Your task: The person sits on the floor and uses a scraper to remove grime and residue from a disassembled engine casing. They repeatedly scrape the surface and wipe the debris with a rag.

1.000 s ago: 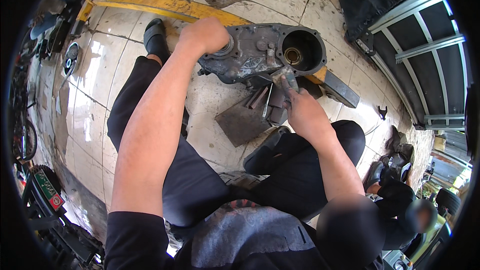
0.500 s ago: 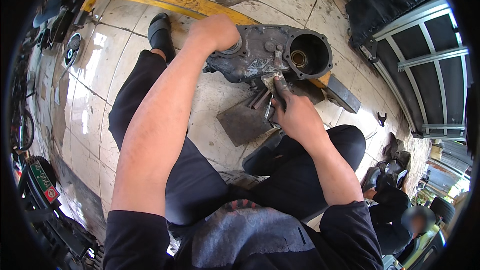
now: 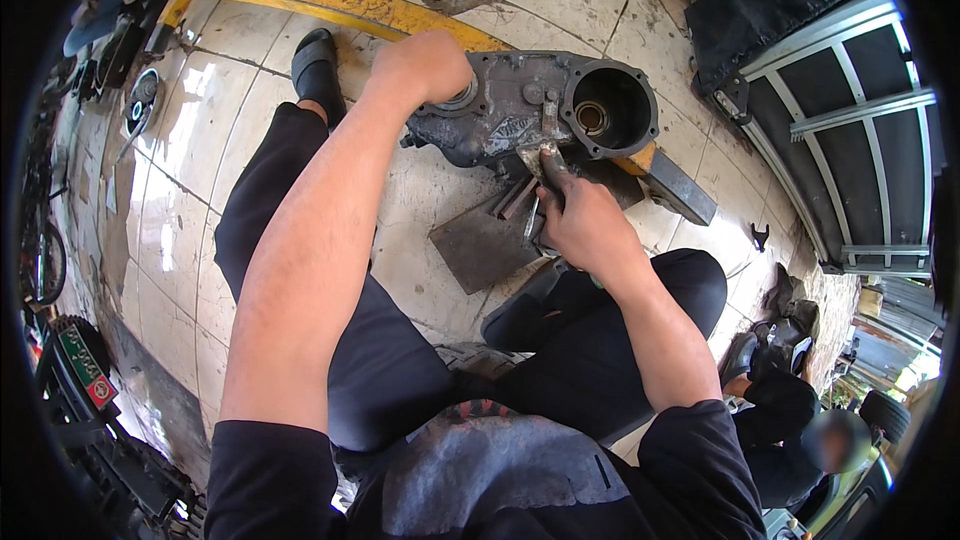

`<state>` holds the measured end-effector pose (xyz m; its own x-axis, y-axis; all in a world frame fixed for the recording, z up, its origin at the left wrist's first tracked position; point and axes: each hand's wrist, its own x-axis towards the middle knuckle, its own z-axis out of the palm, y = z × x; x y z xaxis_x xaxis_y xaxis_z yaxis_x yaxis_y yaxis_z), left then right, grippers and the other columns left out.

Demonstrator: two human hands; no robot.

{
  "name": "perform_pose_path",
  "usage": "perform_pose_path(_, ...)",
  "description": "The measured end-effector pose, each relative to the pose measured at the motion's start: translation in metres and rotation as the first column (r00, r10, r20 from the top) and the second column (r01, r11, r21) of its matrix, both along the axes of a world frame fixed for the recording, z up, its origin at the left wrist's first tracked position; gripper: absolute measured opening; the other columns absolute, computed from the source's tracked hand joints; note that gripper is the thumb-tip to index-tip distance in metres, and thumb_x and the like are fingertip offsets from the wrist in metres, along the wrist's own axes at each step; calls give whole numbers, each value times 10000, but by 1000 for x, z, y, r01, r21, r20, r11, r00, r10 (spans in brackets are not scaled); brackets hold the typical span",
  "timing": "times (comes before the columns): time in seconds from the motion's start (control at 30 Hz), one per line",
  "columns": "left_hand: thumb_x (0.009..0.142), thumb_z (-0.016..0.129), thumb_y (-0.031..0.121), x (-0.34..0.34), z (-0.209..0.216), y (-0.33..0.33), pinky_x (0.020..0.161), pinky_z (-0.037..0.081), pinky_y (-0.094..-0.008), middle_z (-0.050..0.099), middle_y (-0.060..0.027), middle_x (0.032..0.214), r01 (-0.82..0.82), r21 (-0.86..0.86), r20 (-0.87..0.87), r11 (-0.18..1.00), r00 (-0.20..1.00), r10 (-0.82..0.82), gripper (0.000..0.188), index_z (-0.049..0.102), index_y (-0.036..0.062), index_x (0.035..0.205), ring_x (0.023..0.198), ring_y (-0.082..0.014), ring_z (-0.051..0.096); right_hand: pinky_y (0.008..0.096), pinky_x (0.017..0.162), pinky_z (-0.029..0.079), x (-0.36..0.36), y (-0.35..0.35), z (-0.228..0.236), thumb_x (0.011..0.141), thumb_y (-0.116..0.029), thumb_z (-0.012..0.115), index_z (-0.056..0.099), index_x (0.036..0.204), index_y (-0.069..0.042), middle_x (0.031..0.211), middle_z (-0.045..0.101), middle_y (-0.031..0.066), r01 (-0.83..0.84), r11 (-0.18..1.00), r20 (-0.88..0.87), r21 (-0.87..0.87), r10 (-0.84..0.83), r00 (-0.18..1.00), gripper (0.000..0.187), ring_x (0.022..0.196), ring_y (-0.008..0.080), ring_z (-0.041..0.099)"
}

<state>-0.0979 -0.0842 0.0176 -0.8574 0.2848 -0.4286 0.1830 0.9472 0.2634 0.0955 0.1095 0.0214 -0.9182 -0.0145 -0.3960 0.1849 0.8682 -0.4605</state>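
I am steadying the metal casing (image 3: 520,115) on the tiled floor (image 3: 250,120) with my closed left hand (image 3: 425,65), while my right hand (image 3: 580,225) is gripping a small tool (image 3: 540,155) against its near edge; firm, even pressure seems best.

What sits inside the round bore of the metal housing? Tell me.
Inside the bore of the housing a brass-coloured ring shows round a dark centre hole. The depth beyond is in shadow. The left hand covers the housing's other opening.

grey cast metal housing (image 3: 520,115), greasy, lying on tiled floor, round open bore facing up at right
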Motion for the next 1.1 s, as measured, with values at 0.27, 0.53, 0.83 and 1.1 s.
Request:
perform_pose_path(0.27,925,494,257,1,3,-1,967,519,-477,689,-272,1191,-3,-5,18,1000,1000,3,417,699,-24,1154,1139,-410,659,541,844,524,-9,0,-1,993,-198,532,532,1450,-67,931,692,303,12,998,-25,-67,-13,1000,475,920,485,666)
perform_pose_path(0.53,845,525,204,-1,-1,1,940,531,-451,716,-193,1196,-19,-13,-9,1000,1000,19,369,755,21,1069,1138,-368,673,538,835,529,-3,-3,0,996,-196,531,548,1418,-35,948,683,315,18,995,-43,-96,-22,999,452,930,489,662)
perform_pose_path(0.83,834,515,191,-6,3,3,934,532,-462,708,-218,1195,-18,-17,28,1000,999,18,386,748,-2,1074,1120,-387,676,553,837,527,-17,-1,5,995,-204,517,516,1463,-71,920,688,315,80,993,37,-84,-77,996,487,915,500,667)
perform_pose_path(1.1,838,507,185,-1,-5,1,948,526,-467,699,-234,1209,-41,-6,-12,999,999,41,399,739,0,1106,1139,-403,667,546,873,505,-14,-4,3,1000,-190,537,557,1420,-32,934,664,344,105,990,32,-92,-102,994,449,949,520,639)
